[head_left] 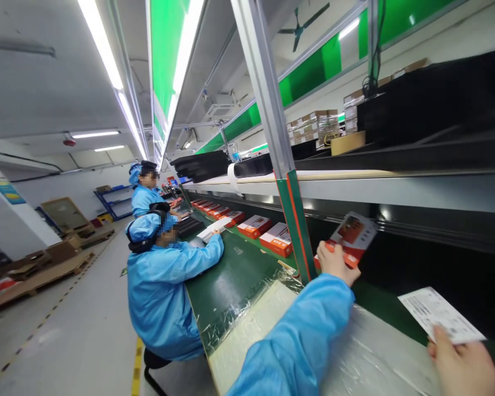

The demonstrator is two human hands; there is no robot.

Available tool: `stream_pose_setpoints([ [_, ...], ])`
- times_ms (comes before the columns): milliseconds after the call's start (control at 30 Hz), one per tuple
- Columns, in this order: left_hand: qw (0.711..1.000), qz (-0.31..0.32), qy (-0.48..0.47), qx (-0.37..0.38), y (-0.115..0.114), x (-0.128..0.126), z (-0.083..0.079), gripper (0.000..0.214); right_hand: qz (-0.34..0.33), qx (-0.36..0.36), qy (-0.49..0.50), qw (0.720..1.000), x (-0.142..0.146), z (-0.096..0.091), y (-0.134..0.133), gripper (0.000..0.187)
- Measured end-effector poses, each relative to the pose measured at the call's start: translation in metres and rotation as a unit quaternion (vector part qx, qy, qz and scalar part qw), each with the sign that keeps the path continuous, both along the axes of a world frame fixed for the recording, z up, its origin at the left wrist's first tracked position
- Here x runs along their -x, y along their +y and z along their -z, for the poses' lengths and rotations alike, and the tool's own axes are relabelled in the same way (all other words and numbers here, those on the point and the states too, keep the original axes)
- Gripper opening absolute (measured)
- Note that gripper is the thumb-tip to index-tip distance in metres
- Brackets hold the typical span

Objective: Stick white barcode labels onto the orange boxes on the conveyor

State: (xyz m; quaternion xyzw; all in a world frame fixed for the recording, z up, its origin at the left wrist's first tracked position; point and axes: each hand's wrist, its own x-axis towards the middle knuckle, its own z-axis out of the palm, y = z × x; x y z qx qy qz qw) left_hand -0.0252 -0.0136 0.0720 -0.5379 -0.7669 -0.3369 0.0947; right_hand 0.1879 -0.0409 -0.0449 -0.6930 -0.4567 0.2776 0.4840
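My left hand [337, 265] reaches out past the metal post, its fingers wrapped round a small red and white box [355, 234]. That box is tilted, with a printed picture on its face. At the lower right, my right hand [464, 357] pinches a white card [439, 314] between thumb and fingers. The card carries a barcode and small print that I cannot read. Similar red and white boxes [276, 240] lie in a row along the green belt, left of the post.
A metal post [295, 220] with a green and orange lower part stands just left of my left hand. Clear film covers the near bench top [259, 324]. A shelf edge [416, 190] runs above my hands. Two co-workers in blue [165, 286] are on the left.
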Motion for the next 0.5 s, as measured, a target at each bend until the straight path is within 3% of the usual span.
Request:
stream_pose_setpoints([
  [100, 0.992, -0.064, 0.011, 0.105, 0.01, 0.015, -0.033, 0.083, -0.015, 0.03, 0.043, 0.999, 0.006, -0.015, -0.004, 0.03],
  [200, 0.967, -0.107, 0.018, 0.231, 0.022, 0.025, -0.047, 0.078, -0.028, 0.001, 0.09, 0.996, 0.013, -0.027, -0.01, 0.044],
  [333, 0.949, -0.106, 0.012, 0.297, 0.037, 0.03, -0.046, 0.072, -0.03, -0.036, 0.131, 0.99, 0.021, -0.03, -0.011, 0.059],
  [500, 0.952, -0.082, 0.032, 0.292, 0.035, 0.025, -0.035, 0.073, -0.039, -0.06, 0.17, 0.983, 0.025, -0.026, -0.01, 0.059],
])
